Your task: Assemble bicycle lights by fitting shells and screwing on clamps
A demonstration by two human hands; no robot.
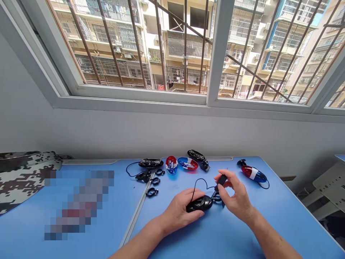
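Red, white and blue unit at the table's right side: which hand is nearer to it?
Right. The right hand is below and left of the unit in the picture; the left hand is farther left, on the black housing.

The head camera faces forward and down from above the near side of the table, which lies toward 6 o'clock; window at 12, left hand close at 6, right hand at 4.
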